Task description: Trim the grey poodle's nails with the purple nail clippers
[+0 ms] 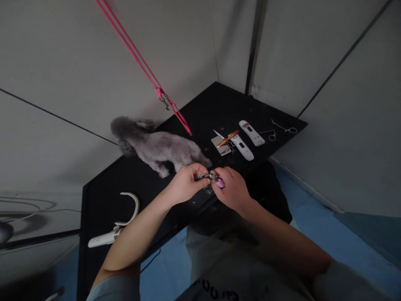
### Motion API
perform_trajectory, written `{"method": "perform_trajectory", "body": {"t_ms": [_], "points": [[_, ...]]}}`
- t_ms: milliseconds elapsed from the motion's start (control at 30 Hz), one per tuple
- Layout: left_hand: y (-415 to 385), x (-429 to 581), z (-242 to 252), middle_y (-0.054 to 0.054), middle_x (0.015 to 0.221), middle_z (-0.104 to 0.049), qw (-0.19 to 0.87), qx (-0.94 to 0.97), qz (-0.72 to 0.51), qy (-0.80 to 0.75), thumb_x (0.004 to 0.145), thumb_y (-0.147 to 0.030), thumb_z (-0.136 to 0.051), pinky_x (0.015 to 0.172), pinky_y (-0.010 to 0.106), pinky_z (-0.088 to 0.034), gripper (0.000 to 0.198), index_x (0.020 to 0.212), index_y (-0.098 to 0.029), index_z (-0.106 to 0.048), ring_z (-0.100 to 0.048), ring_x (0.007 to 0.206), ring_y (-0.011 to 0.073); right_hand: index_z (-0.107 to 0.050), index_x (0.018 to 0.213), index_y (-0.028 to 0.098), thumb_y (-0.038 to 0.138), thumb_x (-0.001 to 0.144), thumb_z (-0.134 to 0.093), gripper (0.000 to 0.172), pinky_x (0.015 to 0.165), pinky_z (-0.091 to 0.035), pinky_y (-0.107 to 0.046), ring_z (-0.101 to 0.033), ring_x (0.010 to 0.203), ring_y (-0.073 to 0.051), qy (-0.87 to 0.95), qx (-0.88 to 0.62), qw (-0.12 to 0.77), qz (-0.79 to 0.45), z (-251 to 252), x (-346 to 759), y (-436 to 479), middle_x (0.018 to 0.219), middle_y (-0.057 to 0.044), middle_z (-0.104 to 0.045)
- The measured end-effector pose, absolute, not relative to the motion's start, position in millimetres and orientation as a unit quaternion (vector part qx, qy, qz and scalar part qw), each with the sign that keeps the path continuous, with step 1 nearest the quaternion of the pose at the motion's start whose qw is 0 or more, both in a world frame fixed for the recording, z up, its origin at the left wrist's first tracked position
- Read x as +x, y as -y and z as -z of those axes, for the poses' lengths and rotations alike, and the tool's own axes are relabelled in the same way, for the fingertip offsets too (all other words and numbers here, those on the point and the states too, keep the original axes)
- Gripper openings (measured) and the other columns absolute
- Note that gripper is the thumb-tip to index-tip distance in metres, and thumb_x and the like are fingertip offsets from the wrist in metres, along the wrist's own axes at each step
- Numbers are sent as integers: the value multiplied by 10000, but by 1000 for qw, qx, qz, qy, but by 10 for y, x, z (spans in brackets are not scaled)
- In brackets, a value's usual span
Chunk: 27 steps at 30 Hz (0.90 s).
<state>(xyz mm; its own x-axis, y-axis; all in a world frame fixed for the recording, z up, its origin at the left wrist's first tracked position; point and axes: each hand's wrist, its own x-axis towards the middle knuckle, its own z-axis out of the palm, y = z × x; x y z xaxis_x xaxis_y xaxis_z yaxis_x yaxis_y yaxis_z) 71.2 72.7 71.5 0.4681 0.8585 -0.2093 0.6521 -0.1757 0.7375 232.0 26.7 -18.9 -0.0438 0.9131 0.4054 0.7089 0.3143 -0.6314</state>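
Observation:
A grey, short-clipped dog stands on the black table, its head toward the left and its rear toward my hands. My left hand is closed around one of its paws, which it holds out behind the body. In my right hand is a small nail clipper with purple on its handle and a metal head. The metal head touches or nearly touches the paw between my two hands. The exact position of the claws is too small to tell.
Two white trimmers, an orange-brown tool, a small card and scissors lie on the right of the table. A white curved device lies at the left. A pink leash hangs above.

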Motion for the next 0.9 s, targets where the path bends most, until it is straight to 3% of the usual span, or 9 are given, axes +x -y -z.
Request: {"method": "perform_trajectory", "body": {"t_ms": [200, 400, 767, 900], "points": [[-732, 690, -718, -50, 635, -545, 391, 757, -114, -511, 728, -245, -655, 532, 201, -348, 123, 752, -154, -576, -460, 587, 77, -624, 1032, 179, 252, 828, -537, 234, 696, -316, -340, -496, 755, -211, 795, -531, 292, -31, 40, 2404, -316, 819, -52, -592], [-760, 673, -760, -55, 626, -525, 385, 780, -68, -489, 726, -251, -666, 527, 211, -327, 140, 721, -158, -561, -445, 580, 78, -638, 1036, 162, 279, 870, -479, 258, 691, -257, -361, -427, 749, -219, 840, -467, 271, 49, -85, 2500, -368, 797, -66, -572], [-800, 642, -798, -47, 646, -546, 396, 795, -48, -456, 750, -261, -638, 542, 219, -338, 130, 729, -158, -561, -471, 602, 84, -627, 939, 183, 244, 830, -497, 180, 638, -195, -337, -390, 680, -185, 896, -402, 186, 37, -257, 2635, -524, 753, -45, -550], [-802, 644, -808, -45, 647, -548, 387, 801, -45, -454, 752, -269, -639, 548, 220, -341, 142, 728, -156, -556, -471, 601, 85, -633, 938, 182, 243, 853, -461, 201, 635, -190, -339, -387, 681, -189, 893, -400, 197, 49, -268, 2633, -521, 742, -47, -550]]}}
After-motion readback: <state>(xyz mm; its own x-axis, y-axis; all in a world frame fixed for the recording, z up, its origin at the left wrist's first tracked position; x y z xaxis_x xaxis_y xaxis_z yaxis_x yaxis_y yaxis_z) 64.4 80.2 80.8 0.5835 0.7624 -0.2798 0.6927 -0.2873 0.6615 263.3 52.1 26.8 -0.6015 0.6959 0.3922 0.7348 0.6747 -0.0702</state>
